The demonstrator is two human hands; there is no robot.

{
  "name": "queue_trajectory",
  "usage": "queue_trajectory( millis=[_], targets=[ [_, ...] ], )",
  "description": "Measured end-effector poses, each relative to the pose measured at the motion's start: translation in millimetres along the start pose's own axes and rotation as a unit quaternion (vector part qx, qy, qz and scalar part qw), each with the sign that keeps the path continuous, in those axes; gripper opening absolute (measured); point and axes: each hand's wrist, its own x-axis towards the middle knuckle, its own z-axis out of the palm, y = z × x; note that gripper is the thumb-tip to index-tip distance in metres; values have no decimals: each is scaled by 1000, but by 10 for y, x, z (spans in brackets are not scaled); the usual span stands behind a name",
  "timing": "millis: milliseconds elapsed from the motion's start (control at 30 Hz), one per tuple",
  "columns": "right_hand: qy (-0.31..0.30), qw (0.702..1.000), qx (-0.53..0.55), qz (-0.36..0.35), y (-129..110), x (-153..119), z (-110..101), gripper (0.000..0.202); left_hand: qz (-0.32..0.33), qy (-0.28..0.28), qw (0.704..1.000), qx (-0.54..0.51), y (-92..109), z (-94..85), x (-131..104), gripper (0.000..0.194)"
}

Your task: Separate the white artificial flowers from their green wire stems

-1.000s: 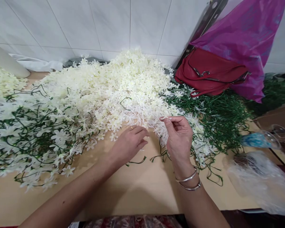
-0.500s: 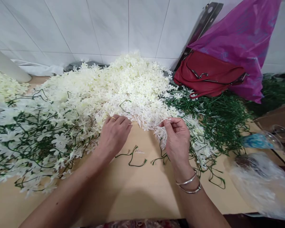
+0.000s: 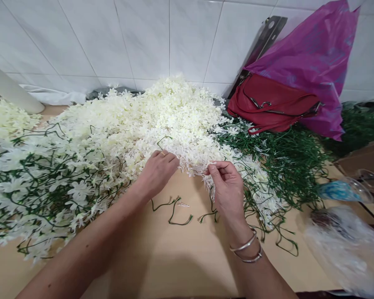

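Observation:
My left hand (image 3: 161, 172), a ring on one finger, has its fingers curled down at the front edge of a heap of white artificial flowers (image 3: 174, 108). Its fingertips are hidden from me. Across a small gap, my right hand (image 3: 227, 187) is closed in a pinch, thumb against forefinger, beside the thin white stems at the heap's edge. Something small and white shows at its fingertips, too small to name. Between the hands and nearer me lie loose green plastic stems (image 3: 178, 211) and a few tiny white pieces (image 3: 183, 204) on the table (image 3: 174, 257).
White flowers on green stems (image 3: 59, 187) spread at left. A tangle of green stems (image 3: 293, 162) lies at right, below a red handbag (image 3: 271, 101) and a purple bag (image 3: 318, 54). Clear plastic wrapping (image 3: 345, 249) is at the right front. A tiled wall (image 3: 149, 37) stands behind.
My left hand has shifted right, along the heap's edge. My right hand has moved slightly left and down, narrowing the gap. The whole view has tilted up a little.

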Motion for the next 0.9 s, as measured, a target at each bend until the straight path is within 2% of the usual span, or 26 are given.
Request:
queue_trajectory(
  millis=[200, 333, 433, 500, 600, 733, 900],
  targets=[
    [-16, 1000, -18, -14, -38, -49, -4, 14, -115, 52, 989, -80, -95, -227, -313, 19],
    [-29, 998, -42, -31, -79, -111, 23, 13, -199, 109, 955, -193, -36, -310, -415, 21],
    [-36, 998, -54, -23, -100, -137, 55, 13, -243, 112, 920, -284, 16, -292, -451, 25],
    [-42, 997, -60, -14, -105, -137, 70, 13, -249, 116, 911, -307, 32, -268, -470, 25],
    [-43, 997, -67, -15, -107, -123, 71, 13, -215, 130, 933, -259, 28, -246, -495, 22],
    [-38, 996, -69, -32, -114, -118, 60, 14, -161, 105, 973, -124, 6, -239, -518, 24],
    [-62, 994, -78, -33, -121, -156, 88, 13, -148, 111, 980, -67, 11, -260, -601, 26]
  ],
)
